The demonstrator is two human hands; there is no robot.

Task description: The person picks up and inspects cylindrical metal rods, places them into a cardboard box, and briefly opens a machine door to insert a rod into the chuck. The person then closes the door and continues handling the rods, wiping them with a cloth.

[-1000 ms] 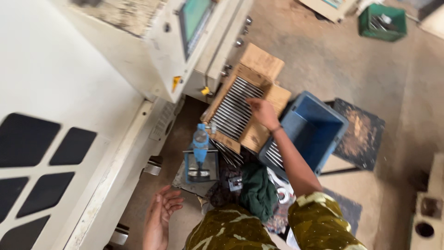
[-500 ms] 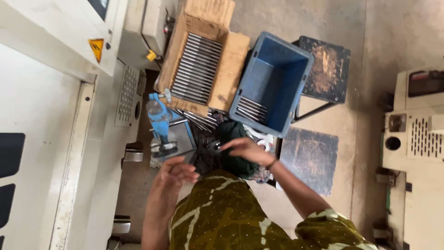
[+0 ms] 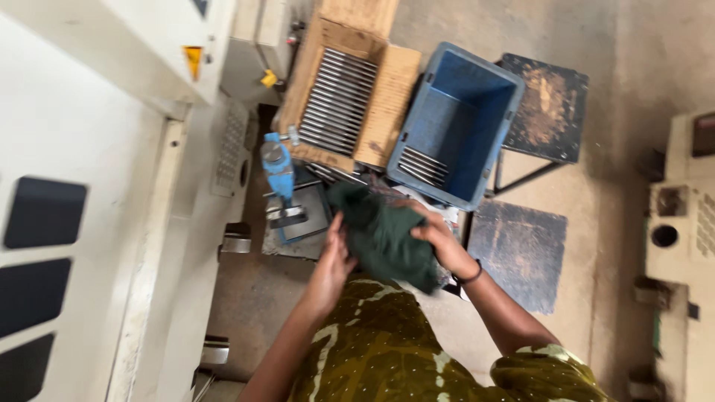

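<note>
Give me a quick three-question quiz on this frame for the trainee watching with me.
1. Which hands grip the dark green cloth: the left hand, the right hand, or both?
2. True or false: the blue crate is filled to the top with metal rods.
3. Where does the long row of metal rods lie?

Key
1. Both: one hand on each side of the cloth.
2. False. Only a few rods lie at its bottom; most of the inside is bare.
3. In the open cardboard box, left of the crate and beside the white machine.
</note>
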